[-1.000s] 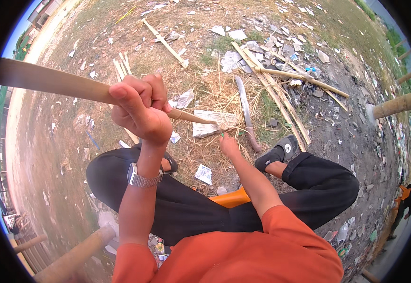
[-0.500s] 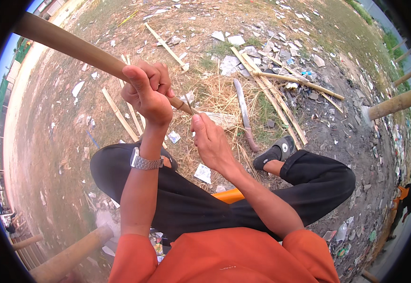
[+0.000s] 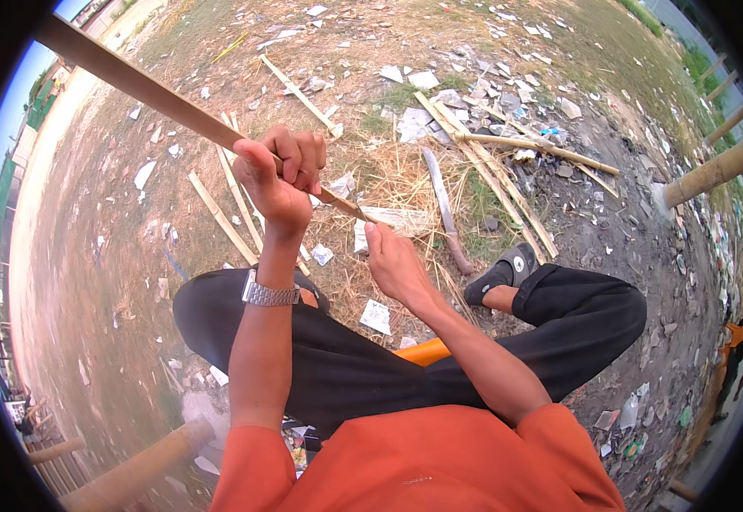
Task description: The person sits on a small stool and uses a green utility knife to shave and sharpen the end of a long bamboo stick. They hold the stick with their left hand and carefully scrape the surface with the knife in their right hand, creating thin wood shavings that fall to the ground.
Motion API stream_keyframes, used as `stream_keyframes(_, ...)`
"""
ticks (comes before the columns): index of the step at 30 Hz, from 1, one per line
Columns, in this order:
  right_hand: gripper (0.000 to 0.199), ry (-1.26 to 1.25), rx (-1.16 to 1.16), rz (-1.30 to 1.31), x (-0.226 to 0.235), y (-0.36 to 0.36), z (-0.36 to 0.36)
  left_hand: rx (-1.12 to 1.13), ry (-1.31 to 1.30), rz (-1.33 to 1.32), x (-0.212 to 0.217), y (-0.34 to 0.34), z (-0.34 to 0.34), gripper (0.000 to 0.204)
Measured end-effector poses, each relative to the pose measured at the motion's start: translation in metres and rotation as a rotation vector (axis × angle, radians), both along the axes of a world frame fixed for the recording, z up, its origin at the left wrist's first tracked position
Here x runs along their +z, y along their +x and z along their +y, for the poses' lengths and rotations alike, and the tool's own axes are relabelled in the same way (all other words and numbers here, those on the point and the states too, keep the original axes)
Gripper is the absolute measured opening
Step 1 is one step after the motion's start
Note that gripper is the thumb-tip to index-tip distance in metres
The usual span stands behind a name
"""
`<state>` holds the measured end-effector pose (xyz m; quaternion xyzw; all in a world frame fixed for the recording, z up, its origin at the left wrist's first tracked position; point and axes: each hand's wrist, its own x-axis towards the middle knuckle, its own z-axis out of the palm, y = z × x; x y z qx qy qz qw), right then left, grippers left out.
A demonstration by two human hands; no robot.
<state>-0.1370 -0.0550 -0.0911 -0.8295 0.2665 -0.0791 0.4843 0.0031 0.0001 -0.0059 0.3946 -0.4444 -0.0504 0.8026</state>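
Note:
My left hand (image 3: 284, 175) is closed around a long split-bamboo strip (image 3: 145, 85), which slants from the upper left down toward the middle, thumb up along it. At the strip's lower end, my right hand (image 3: 397, 263) is closed with thumb and finger pinched together. A thin dark sliver shows by its fingertips; whether it is a small blade or the strip's edge I cannot make out. Beyond the right hand, a machete (image 3: 440, 192) with a brown handle lies on the straw-strewn ground. A pale wooden block (image 3: 401, 220) lies just behind the strip's end.
Split bamboo pieces (image 3: 482, 166) lie crossed at the right, and more strips (image 3: 220, 218) lie at the left. Thick bamboo posts (image 3: 717, 175) stand at both sides. Straw (image 3: 388, 166), broken tiles and litter cover the ground. My bent legs (image 3: 550, 333) frame the work.
My right hand has slid down and right, toward the strip's lower end. My left hand has shifted slightly right, still gripping, and the strip now shows a flatter face.

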Motion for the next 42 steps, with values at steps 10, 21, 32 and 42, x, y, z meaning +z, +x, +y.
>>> stream_keyframes(10,0.043,0.077,-0.043,0.015,0.007,-0.010,0.008,-0.014,0.083,-0.018,-0.002,-0.010,-0.004,0.062)
stream_keyframes(21,0.046,0.042,-0.103,0.002,-0.029,-0.004,0.010,-0.023,0.078,-0.035,0.005,-0.015,-0.008,0.060)
stream_keyframes(32,0.039,-0.094,-0.156,-0.047,-0.071,0.004,-0.002,-0.011,0.059,-0.034,0.006,-0.011,-0.010,0.059)
stream_keyframes(42,0.045,-0.022,-0.074,-0.017,-0.039,0.009,0.003,-0.020,-0.017,-0.021,0.004,0.002,-0.006,0.056)
